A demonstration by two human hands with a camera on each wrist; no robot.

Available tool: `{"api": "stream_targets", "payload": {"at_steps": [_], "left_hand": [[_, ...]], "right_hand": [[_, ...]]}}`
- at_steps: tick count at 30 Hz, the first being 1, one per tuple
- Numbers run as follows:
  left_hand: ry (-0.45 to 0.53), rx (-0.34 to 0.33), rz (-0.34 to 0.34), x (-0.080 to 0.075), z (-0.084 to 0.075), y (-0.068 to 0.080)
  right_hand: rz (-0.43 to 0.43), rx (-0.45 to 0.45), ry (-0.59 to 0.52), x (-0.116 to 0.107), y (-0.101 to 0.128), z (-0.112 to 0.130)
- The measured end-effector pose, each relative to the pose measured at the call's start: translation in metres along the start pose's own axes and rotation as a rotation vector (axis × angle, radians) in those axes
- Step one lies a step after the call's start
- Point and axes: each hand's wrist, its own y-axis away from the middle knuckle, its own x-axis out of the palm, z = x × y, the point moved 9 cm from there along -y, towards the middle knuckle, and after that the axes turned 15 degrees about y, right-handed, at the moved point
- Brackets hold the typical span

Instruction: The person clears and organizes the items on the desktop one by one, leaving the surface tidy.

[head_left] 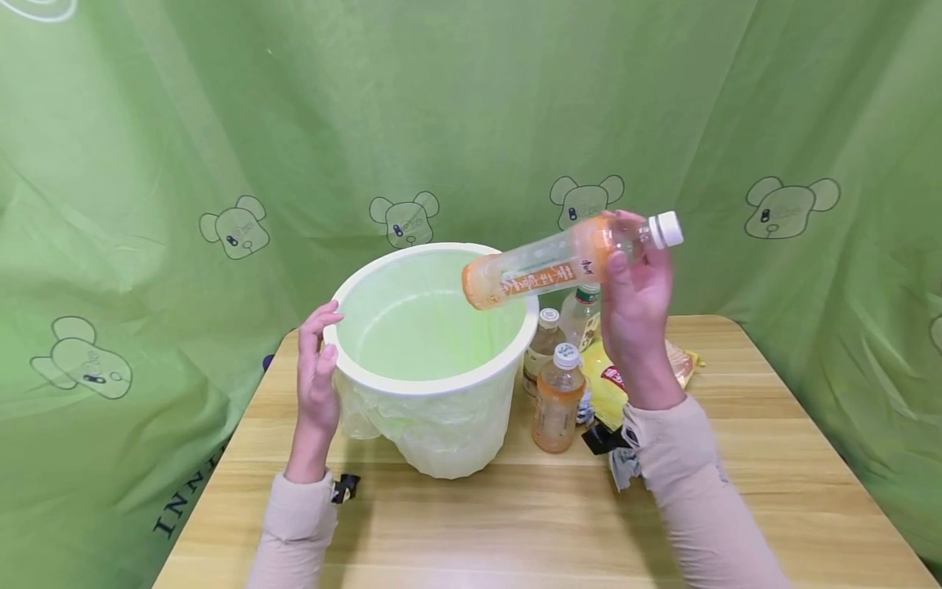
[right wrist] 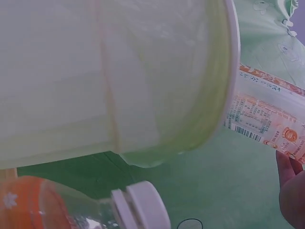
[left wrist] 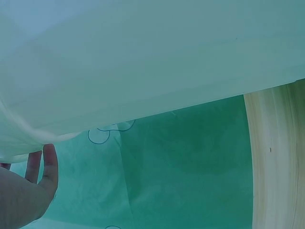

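A white bin [head_left: 429, 384] lined with a pale green bag stands on the wooden table [head_left: 515, 523]. My left hand [head_left: 318, 372] rests with straight fingers against its left rim; its fingers [left wrist: 45, 164] show beside the bin wall [left wrist: 143, 62] in the left wrist view. My right hand [head_left: 636, 294] grips a clear bottle with an orange label and white cap [head_left: 567, 260], held tilted, base over the bin's right rim. The right wrist view shows the bin wall [right wrist: 109, 76], the held bottle's label [right wrist: 267, 117] and a fingertip [right wrist: 286, 164].
Three more bottles stand right of the bin: an orange one [head_left: 558, 398] in front, two behind [head_left: 545, 339]. A yellow snack packet [head_left: 614, 384] lies behind my right wrist. Green cloth with bear prints [head_left: 471, 123] surrounds the table. A capped bottle [right wrist: 86, 205] lies low in the right wrist view.
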Motion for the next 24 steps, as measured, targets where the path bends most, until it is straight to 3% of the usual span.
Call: {"api": "stream_targets", "payload": {"at_steps": [17,24], "left_hand": [[0.007,0.001,-0.006,0.001,-0.001,0.000],[0.012,0.002,-0.012,0.001,0.000,0.000]], "right_hand": [[0.118,0.091,0.256,0.025,0.018,-0.034],[0.205,0.107,0.360,0.039,0.025,-0.042]]}}
